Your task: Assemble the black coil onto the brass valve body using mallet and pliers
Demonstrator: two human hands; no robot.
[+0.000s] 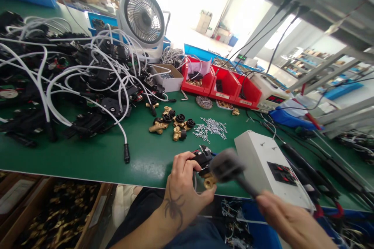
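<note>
- Valve: a black body with a brass fitting at its lower end, held at the near edge of the table, at about 6 o'clock in the view.
- Left hand: fingers and thumb closed around the valve from its 9 o'clock side; a spider tattoo shows on the wrist.
- Right hand: closed on the handle of a mallet, whose blurred grey head lies against the valve at its 3 o'clock side.
- White box: just beyond the mallet, at 3 o'clock.
- Brass fittings and wire clips: at 12 o'clock from the valve.
- Cable heap: at 10 o'clock.
- Fan and red bins: along the far edge.
</note>
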